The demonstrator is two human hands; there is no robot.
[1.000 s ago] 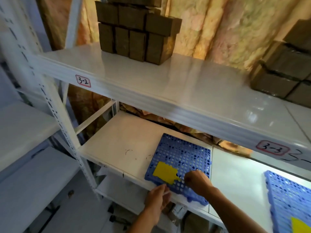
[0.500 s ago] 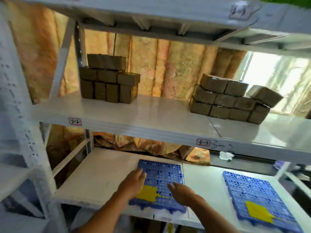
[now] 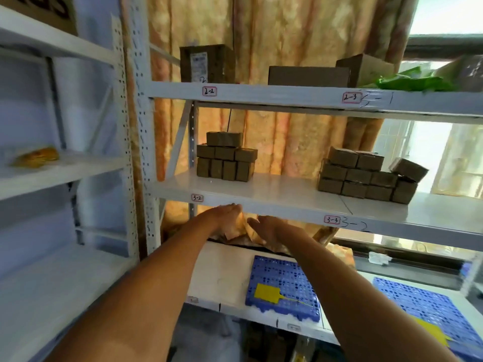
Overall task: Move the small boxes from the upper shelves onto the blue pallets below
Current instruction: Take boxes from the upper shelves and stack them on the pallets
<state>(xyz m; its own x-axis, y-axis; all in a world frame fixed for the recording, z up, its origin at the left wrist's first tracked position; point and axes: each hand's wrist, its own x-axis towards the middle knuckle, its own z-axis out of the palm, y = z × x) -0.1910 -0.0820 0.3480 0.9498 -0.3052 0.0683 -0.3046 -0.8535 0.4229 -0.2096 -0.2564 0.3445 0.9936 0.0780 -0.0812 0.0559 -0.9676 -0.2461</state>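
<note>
Forearms: both reach up and forward from the bottom edge, over the lower shelf point(image 3: 222, 280).
Near pallet: blue pallet point(image 3: 285, 288) flat on the lower shelf, a yellow tag point(image 3: 267, 293) lying on it, no boxes on it.
Right pallet: second blue pallet point(image 3: 423, 307) further right on the same shelf, also yellow-tagged, bare.
Left hand: left hand point(image 3: 226, 212) raised at the front edge of shelf 3-2 point(image 3: 287, 202), fingers straight and together, holding nothing.
Right hand: right hand point(image 3: 266, 227) just beside it, slightly lower, fingers extended, holding nothing.
Left stack: small brown boxes point(image 3: 226, 160) piled on shelf 3-2, set back from both hands.
Right stack: larger box pile point(image 3: 366, 176) on the same level, well to the right.
Top shelf: bigger cartons point(image 3: 308, 75) on row 2.
Backdrop: orange-patterned curtain point(image 3: 287, 35) behind the rack.
</note>
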